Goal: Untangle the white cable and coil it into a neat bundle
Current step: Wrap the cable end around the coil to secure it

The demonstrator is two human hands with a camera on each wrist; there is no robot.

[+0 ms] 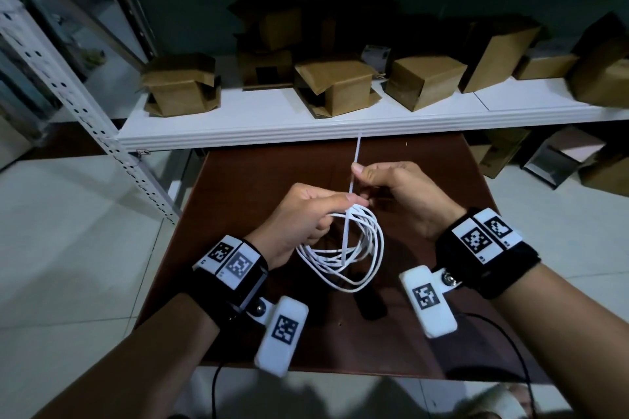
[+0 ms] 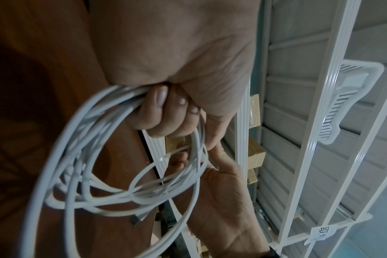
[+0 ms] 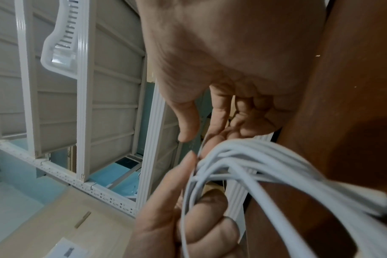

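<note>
**Securing the coiled cable with a tie**

The surface (image 1: 425,187) is a dark brown top standing in front of a white shelf (image 1: 272,126). Both hands work above its middle, and the cable (image 1: 343,248) hangs between them, clear of the surface.

The cable is white and already gathered into several loops of roughly equal size. The left hand (image 1: 306,218) grips the top of the bundle, with its fingers (image 2: 159,104) curled closed round the gathered strands. The loops hang free below the fist; in the left wrist view they spread loosely and cross one another.

The right hand (image 1: 398,194) pinches a thin white strip, probably a tie (image 1: 355,156), between thumb and forefinger. The strip runs down across the bundle at the left hand and its free end points up toward the shelf.

Judged procedure for this step:
1. Keep the left grip firm, so that no loop slips out.
2. Draw the tie snug round the gathered strands just beside the left fingers.
3. Check that every loop lies inside the tie before tightening.
4. Avoid overtightening, which may kink the cable.

Containers: cardboard boxes (image 1: 425,82) stand along the shelf, some with flaps raised. Their contents cannot be seen. More boxes (image 1: 500,153) lie on the floor under the shelf, at right.
</note>
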